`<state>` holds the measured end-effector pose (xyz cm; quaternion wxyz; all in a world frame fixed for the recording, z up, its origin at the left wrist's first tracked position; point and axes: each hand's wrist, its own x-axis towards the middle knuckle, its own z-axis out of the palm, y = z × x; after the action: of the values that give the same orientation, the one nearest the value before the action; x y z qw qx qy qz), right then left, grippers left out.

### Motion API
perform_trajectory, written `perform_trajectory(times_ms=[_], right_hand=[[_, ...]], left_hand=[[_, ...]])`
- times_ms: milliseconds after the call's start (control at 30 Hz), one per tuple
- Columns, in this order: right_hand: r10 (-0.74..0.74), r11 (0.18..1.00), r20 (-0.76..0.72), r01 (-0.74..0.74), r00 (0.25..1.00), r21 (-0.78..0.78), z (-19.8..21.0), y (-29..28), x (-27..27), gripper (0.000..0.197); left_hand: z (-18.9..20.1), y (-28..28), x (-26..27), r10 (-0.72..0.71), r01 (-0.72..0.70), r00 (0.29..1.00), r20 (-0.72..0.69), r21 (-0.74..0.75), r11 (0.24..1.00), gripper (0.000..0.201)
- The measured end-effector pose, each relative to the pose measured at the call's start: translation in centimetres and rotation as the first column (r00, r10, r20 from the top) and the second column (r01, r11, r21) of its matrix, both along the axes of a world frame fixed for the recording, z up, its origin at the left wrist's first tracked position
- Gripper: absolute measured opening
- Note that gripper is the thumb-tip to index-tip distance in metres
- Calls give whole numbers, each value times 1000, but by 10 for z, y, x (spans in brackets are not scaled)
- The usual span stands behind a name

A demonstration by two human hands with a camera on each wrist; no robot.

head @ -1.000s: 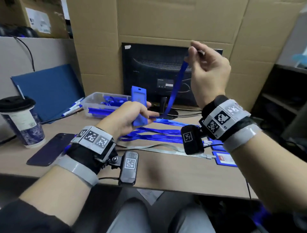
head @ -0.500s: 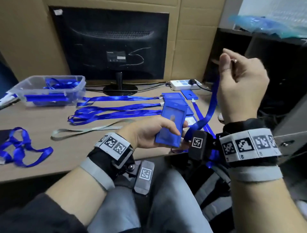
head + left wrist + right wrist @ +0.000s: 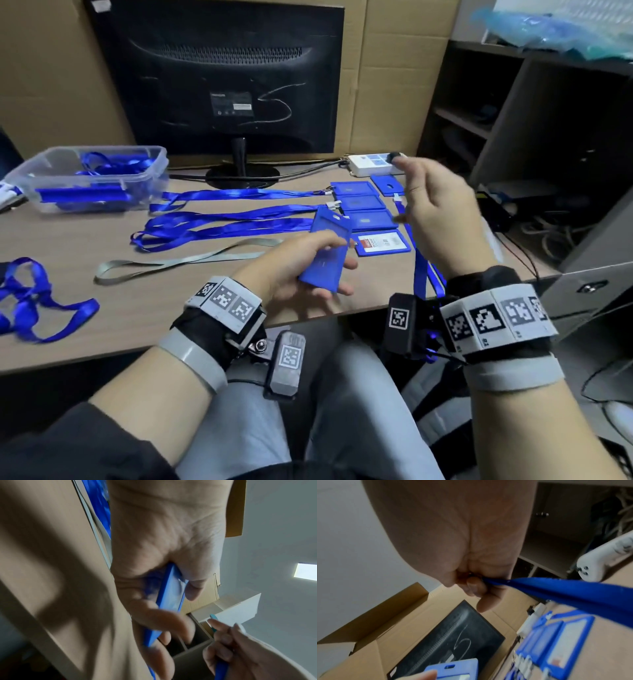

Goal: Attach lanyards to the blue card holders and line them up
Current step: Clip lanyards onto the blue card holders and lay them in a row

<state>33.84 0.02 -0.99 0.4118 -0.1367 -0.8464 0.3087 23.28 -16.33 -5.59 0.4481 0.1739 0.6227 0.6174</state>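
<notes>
Since the earlier frame, the right hand [image 3: 435, 212] had dropped toward the monitor [image 3: 219, 75], fingers pinching a blue lanyard [image 3: 565, 589]. No writing was legible. The left hand [image 3: 291, 267] gripped a blue card holder [image 3: 325, 253] in front of the monitor, thumb on top.

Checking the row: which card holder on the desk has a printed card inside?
The nearest card holder, with a red-and-white printed card; the three holders beyond it look plain blue.

Desk [image 3: 137, 308] with lanyards, card holders and a tub
Blue lanyards [image 3: 219, 224] lie stretched across the middle, clipped to card holders [image 3: 359, 204] stacked in a column at right, beside a lone holder [image 3: 388, 185]; a grey lanyard [image 3: 178, 260] lies nearer, a loose blue lanyard [image 3: 30, 301] at far left, a clear tub [image 3: 102, 178] at back left, a monitor [image 3: 239, 171] on its stand and a white power strip [image 3: 370, 164] behind
</notes>
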Motion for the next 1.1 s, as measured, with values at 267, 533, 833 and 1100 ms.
perform_trajectory(times_ms=[267, 533, 833, 1100], right_hand=[[317, 895, 272, -192, 909, -402, -54, -25, -35, 31], [483, 856, 439, -301, 758, -421, -92, -27, -41, 23], [553, 712, 392, -171, 735, -681, -83, -29, -37, 30], [682, 490, 273, -147, 679, -859, -74, -27, -31, 28]], left_hand=[[-26, -57, -36, -28, 24, 992, -124, -33, 999, 18], [-46, -73, -54, -127, 114, 984, -124, -103, 988, 30], [-50, -65, -59, -177, 139, 970, -169, -215, 967, 23], [-54, -63, -64, -187, 152, 968, -166, -205, 967, 34]])
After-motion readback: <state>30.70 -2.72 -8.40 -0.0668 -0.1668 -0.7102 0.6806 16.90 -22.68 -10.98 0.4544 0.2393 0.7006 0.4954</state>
